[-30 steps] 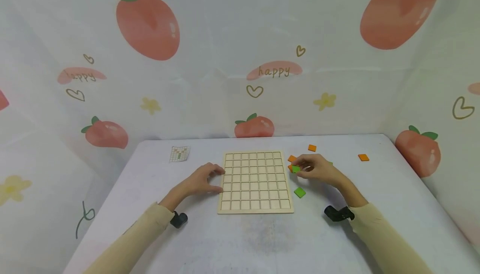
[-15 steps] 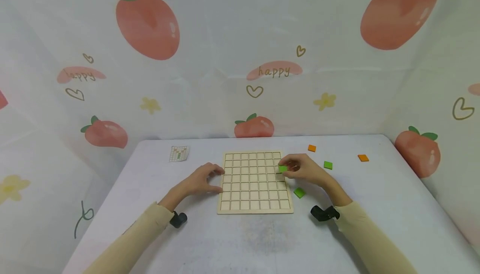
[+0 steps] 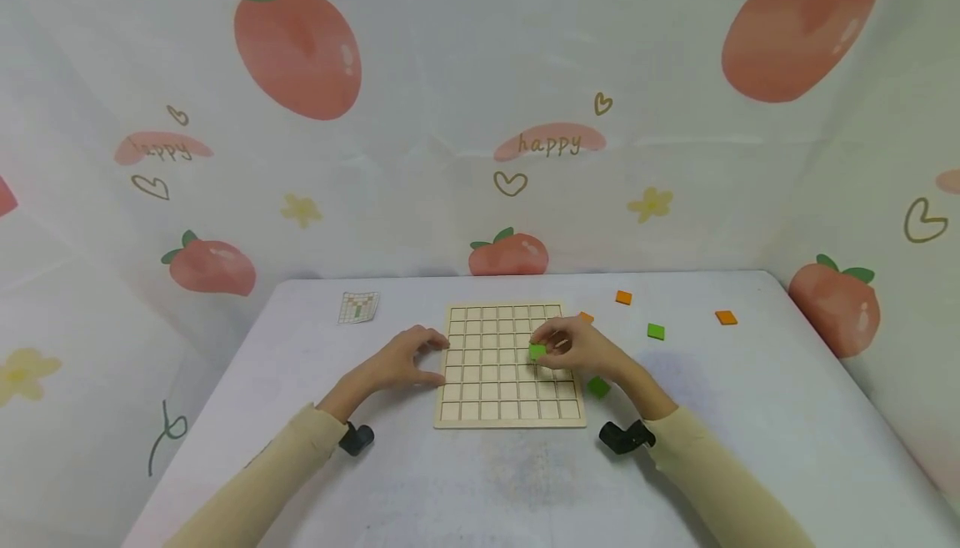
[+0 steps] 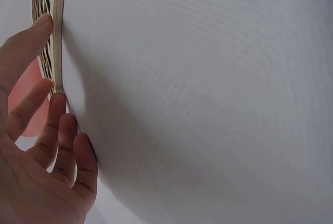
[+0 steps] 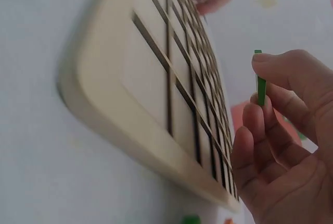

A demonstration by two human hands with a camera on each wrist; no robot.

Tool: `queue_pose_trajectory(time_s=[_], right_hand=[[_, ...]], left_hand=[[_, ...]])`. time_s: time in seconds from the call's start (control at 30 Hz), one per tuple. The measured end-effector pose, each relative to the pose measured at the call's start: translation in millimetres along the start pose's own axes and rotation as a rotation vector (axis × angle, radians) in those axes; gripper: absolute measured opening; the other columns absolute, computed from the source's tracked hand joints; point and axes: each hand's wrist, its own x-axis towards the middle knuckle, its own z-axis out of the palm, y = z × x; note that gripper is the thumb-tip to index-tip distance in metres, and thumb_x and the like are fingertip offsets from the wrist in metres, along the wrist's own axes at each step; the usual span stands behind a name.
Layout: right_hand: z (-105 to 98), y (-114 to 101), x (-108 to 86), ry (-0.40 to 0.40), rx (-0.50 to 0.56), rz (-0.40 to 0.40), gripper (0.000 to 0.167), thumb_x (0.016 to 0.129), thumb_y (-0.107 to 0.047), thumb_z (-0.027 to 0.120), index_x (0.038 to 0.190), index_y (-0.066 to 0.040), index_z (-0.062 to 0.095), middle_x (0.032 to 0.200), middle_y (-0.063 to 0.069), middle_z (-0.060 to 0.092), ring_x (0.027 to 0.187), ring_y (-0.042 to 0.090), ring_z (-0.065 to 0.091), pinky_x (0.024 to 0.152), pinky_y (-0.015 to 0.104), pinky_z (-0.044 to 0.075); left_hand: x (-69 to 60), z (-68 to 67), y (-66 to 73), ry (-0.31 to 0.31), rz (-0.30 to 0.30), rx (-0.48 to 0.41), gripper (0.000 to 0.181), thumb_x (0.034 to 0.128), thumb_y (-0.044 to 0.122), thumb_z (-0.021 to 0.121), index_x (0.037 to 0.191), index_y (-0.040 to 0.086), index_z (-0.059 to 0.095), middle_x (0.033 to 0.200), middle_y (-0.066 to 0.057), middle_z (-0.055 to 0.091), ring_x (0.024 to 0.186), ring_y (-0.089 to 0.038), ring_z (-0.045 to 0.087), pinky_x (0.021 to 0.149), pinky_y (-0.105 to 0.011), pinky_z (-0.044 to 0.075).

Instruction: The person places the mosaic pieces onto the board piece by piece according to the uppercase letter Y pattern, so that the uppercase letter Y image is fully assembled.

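My right hand (image 3: 588, 350) pinches a small green square tile (image 3: 537, 352) between thumb and fingertips, above the right half of a pale wooden grid board (image 3: 510, 424). Seen edge-on in the right wrist view, the green tile (image 5: 261, 91) stands upright in the grip, apart from the board. My left hand (image 3: 405, 360) rests at the board's left edge, thumb and fingers spread. In the left wrist view, thumb and fingertips touch the board's side (image 4: 58, 36). The grid squares in sight are bare; those under the right hand are hidden.
Green tiles lie right of the board, one nearby (image 3: 598, 387) and one farther out (image 3: 656, 331). Orange tiles lie beyond: one by the board (image 3: 586, 317), one behind (image 3: 624, 298), one far right (image 3: 726, 317). A printed grid card (image 3: 358, 308) lies back left.
My right hand has carried the green tile leftward, from beside the orange tiles to over the board. The left hand stays at the board's left edge.
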Motion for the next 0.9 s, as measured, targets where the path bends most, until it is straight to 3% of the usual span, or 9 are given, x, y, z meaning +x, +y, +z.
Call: queue_pose_trajectory(time_s=[0.23,0.47,0.9], right_hand=[[17,-8,1.6,-0.028,0.002,-0.071,0.023,0.083,-0.002,0.083,0.104,-0.001,0.072,0.089,0.005,0.066,0.079,0.019,0.061,0.072,0.029,0.053],[33,-13,3.6,-0.084,-0.019,-0.043,0.021,0.083,-0.002,0.082,0.102,-0.001,0.072,0.089,0.006,0.066,0.079,0.016,0.060,0.071,0.027,0.051],[52,-20,6.7,-0.084,-0.102,0.011,0.020,0.080,-0.003,0.084,0.096,-0.007,0.073,0.084,0.002,0.064,0.076,0.012,0.058,0.070,0.027,0.050]], left_hand=[[1.2,-0.2,-0.2,-0.010,-0.014,0.014,0.057,0.0805,0.023,0.088,0.127,0.005,0.061,0.122,-0.006,0.061,0.112,-0.026,0.055,0.099,-0.045,0.043],[-0.1,-1.1,0.3,-0.011,-0.010,0.003,0.057,0.0804,0.024,0.089,0.126,0.004,0.061,0.121,-0.007,0.061,0.111,-0.028,0.055,0.099,-0.046,0.043],[0.5,-0.5,-1.7,-0.018,-0.016,-0.009,0.057,0.0810,0.025,0.088,0.127,0.006,0.061,0.122,-0.006,0.060,0.112,-0.027,0.055,0.100,-0.047,0.043]])
